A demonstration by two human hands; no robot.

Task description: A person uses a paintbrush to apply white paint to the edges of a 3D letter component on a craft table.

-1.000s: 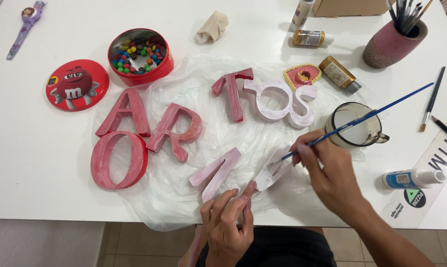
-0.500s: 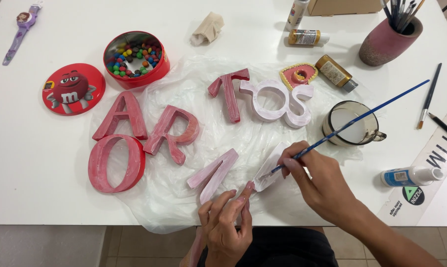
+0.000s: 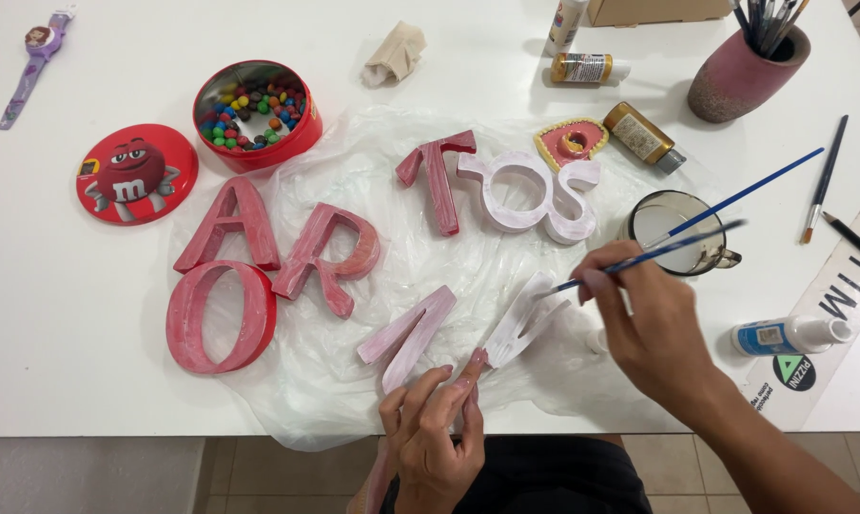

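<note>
Letter in hand: a pale, whitish block letter (image 3: 517, 328) is lying tilted on the crinkled clear plastic sheet (image 3: 287, 400) near the table's front edge, just right of a pink-washed letter N (image 3: 406, 335).
Left hand: the left hand (image 3: 430, 433) is reaching up from below, fingertips (image 3: 475, 364) pinching the letter's lower end, closed on it and steadying it.
Right hand: the right hand (image 3: 644, 328) is clamped around a thin blue-handled paintbrush (image 3: 663, 253), held like a pen, its tip touching the letter's upper right part.
Step in hand: judging by the pale surface, a coat of paint is being brushed on, and this piece looks less far along than the red ones.
Next move calls for: probably short, light strokes along the face while the left fingers are keeping clear of wet paint; a reload looks likely from the glass mug (image 3: 677, 228) just beyond the brush hand.
Finished pieces: red letters A (image 3: 228, 228), R (image 3: 327, 257), O (image 3: 219, 316) and T (image 3: 439, 181) are lying on the sheet, with pale letters O and S (image 3: 535, 195) beside the T.
Farther out: an open red tin of coloured candies (image 3: 256, 114), its lid (image 3: 135, 173), paint bottles (image 3: 587, 69), a pink pot of brushes (image 3: 746, 59) and a purple wristwatch (image 3: 35, 62) are sitting on the white table (image 3: 68, 314).
</note>
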